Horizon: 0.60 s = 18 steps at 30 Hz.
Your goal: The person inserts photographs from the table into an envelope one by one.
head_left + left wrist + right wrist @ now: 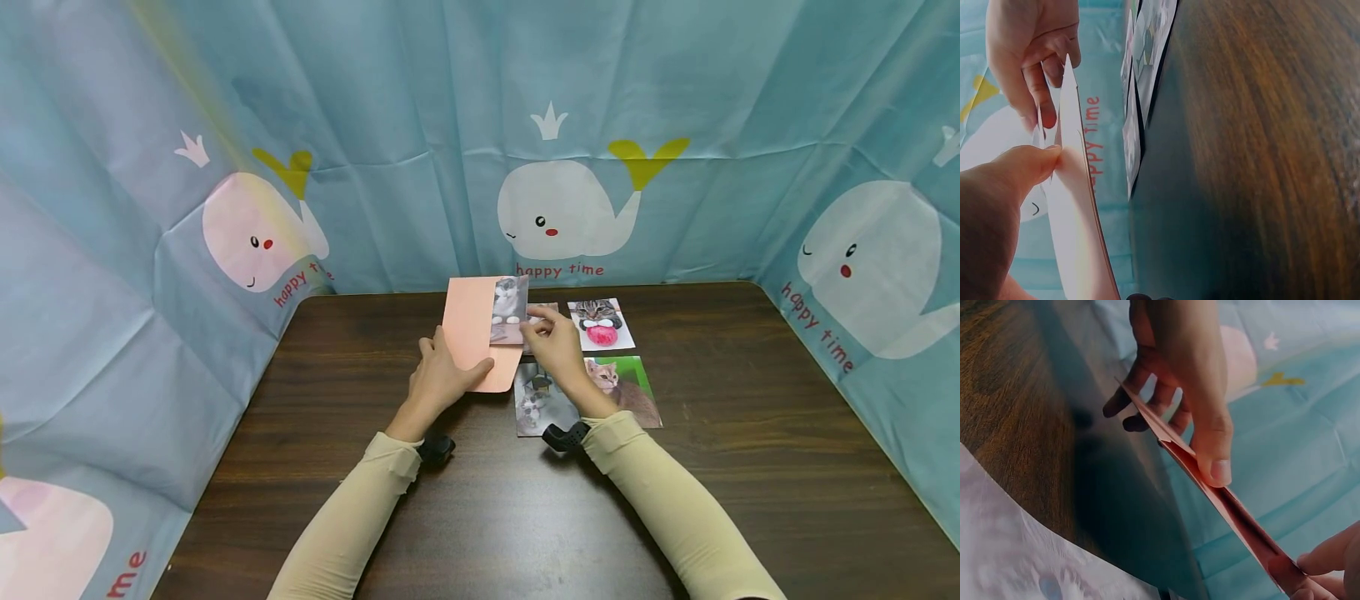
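Observation:
My left hand (pixel 446 375) holds a peach-pink envelope (pixel 467 321) above the table, thumb across its front and fingers behind. A cat photo (pixel 508 308) lies against the envelope's right part in the head view; my right hand (pixel 553 340) pinches its right edge. The right wrist view shows the envelope (pixel 1200 481) nearly edge-on, with a gap along its side and the left thumb (pixel 1213 453) on the near face. How far the photo sits inside the envelope, I cannot tell. Under and beside the right hand lie several more cat photos.
On the dark wooden table (pixel 480 517) lie a photo of a cat with a pink ball (pixel 602 325), a cat photo with green background (pixel 630 392) and a grey cat photo (pixel 540 408). A blue whale-print curtain (pixel 420 208) surrounds the back and sides.

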### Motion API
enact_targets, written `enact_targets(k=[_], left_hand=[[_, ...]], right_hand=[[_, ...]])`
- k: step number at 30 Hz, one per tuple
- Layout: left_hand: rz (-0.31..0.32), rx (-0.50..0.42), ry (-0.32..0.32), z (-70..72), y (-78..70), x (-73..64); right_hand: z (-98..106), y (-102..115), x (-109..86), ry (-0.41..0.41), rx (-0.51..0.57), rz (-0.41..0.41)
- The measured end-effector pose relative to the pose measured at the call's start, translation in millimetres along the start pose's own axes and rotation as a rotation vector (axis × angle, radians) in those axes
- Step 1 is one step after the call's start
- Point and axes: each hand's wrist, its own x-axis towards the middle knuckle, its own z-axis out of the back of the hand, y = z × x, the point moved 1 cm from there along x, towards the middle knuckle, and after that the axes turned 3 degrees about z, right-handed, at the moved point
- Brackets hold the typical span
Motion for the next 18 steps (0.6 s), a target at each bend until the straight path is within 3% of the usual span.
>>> enact_targets(k=[18], left_hand=[[0.004, -0.004, -0.007, -0.3, -3.2, -2.7]], right_hand=[[-8.3, 5.9, 8.5, 0.059, -0.229, -0.009]])
